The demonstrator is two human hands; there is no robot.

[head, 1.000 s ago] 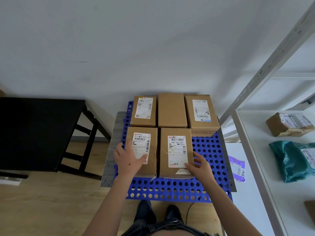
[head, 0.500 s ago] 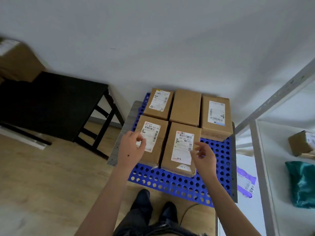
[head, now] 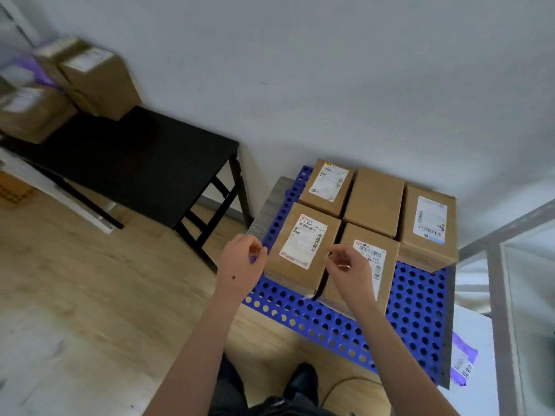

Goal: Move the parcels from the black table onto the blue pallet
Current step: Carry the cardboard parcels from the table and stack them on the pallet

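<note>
Far to the left, a stack of boxes (head: 90, 82) sits on the back end of the black desk (head: 144, 166). They look blurry, so I cannot count them.

Next comes the left hand (head: 241, 262), in the air just beside the front left box (head: 300, 250) on the blue pallet (head: 414, 313). Its fingers are loosely bent and hold nothing. The right hand (head: 351, 274) hangs over the front right box (head: 372, 255). Its fingers are loosely bent too, and it is empty as well.

Five boxes sit on the pallet, three in the back row and two in front, close together. The front right part of the pallet is bare.

I think I am between trips, because the boxes here are set down and both hands are free. Next I need to turn left and reach to the desk. Then I grip a box by its sides with both hands and carry it to that bare spot.
</note>
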